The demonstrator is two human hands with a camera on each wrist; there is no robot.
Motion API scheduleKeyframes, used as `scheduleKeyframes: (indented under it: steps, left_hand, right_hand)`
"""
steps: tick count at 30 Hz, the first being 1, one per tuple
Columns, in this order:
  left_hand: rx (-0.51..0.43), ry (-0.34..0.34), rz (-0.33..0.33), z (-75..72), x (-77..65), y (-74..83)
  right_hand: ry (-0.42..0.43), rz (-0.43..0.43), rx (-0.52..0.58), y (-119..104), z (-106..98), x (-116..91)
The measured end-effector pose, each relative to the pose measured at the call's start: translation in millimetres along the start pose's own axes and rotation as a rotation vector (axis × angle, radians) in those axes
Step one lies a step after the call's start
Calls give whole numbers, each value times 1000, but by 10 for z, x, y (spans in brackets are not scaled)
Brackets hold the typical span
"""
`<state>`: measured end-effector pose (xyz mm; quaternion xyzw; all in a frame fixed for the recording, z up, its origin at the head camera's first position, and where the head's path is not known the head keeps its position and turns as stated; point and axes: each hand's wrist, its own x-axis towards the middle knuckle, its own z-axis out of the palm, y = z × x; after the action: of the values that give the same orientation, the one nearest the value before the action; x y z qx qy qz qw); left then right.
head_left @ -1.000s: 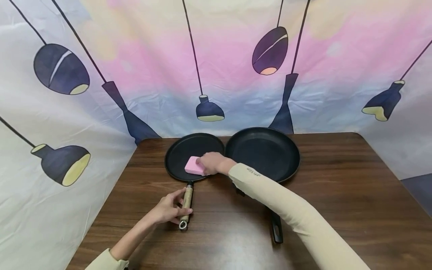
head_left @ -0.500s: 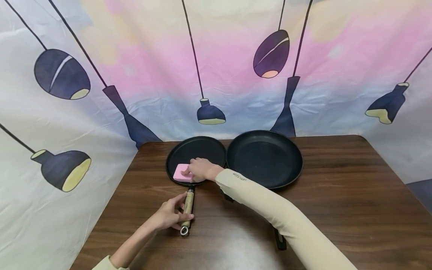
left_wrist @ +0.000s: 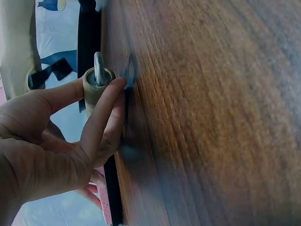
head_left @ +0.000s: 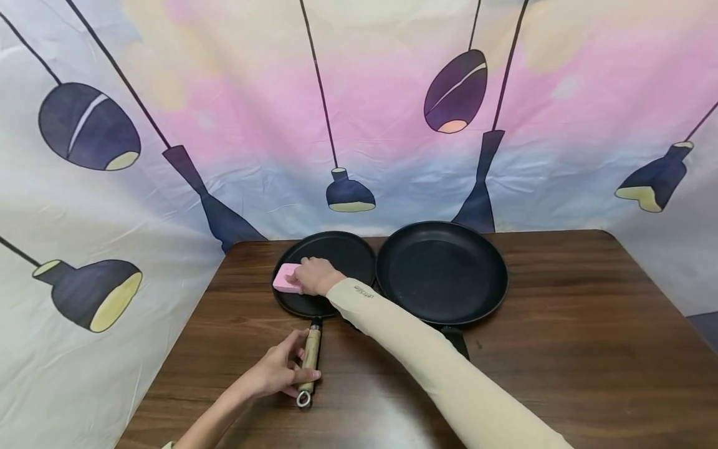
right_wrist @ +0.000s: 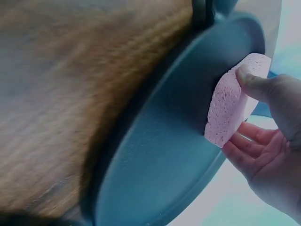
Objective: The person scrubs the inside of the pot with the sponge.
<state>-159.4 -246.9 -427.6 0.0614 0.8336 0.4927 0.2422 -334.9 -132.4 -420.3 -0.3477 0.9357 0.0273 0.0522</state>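
A flat black pan (head_left: 344,249) with a wooden handle (head_left: 311,349) lies at the back left of the table. My left hand (head_left: 277,369) grips that handle between thumb and fingers; in the left wrist view a metal ring (left_wrist: 99,70) sticks out of the handle's end. My right hand (head_left: 316,275) pinches a pink sponge (head_left: 287,279) against the left side of the pan's surface. In the right wrist view the thumb lies on one side of the sponge (right_wrist: 230,101) and the fingers on the other.
Beside the flat pan stands a larger, deeper black frying pan (head_left: 443,274), its black handle (head_left: 455,342) partly covered by my right sleeve (head_left: 415,355). The wooden table (head_left: 572,337) ends at a printed cloth backdrop (head_left: 392,143).
My right hand has slid the sponge leftward over the flat pan, dipping toward the near rim and then back up to the left edge. My left hand keeps its grip on the handle.
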Motion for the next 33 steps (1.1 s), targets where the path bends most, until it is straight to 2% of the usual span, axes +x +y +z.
scheduleKeyframes:
  steps: [7, 11, 15, 18, 24, 29, 33]
  left_hand:
    - [-44, -29, 12, 23, -43, -14]
    - [-35, -35, 10, 16, -64, -21]
    - [-14, -38, 21, 2, -44, -9]
    - [-8, -39, 22, 0, -26, -10]
    - [12, -38, 2, 19, -66, -15]
    - [30, -45, 5, 31, -66, 18]
    - [48, -31, 8, 17, -39, 56]
  right_hand:
    - [36, 105, -56, 26, 74, 228]
    - [35, 129, -8, 45, 78, 294]
    - [43, 139, 80, 103, 52, 269]
    - [67, 190, 139, 176, 96, 260]
    - [76, 349, 170, 381, 204, 238]
    - [27, 394, 206, 570, 188, 216]
    - [8, 412, 187, 730, 124, 128]
